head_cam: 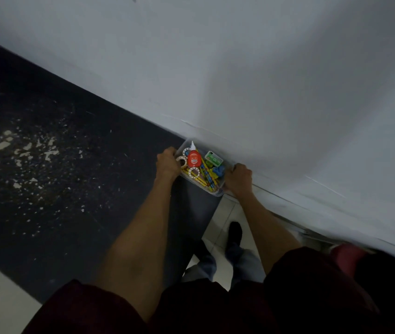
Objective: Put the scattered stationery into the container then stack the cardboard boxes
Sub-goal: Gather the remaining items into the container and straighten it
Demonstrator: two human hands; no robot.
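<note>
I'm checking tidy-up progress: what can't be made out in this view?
Head view only:
Cardboard boxes: none inside the frame.
Container lower contents: covered by the glue bottle and pencils.
Green box label: too small and dim.
Left hand and right hand fingertips: curled over the container's rim, out of sight.

This looks like a plain indoor workroom or storeroom; which of the two, I cannot tell. A dark table point(71, 165) has a worn top with many pale flakes and scratches. Along its right edge runs a creased white sheet point(264, 92). Below its near corner lie pale floor tiles point(227, 210). At that corner is a clear container point(217, 192) of stationery.
</note>
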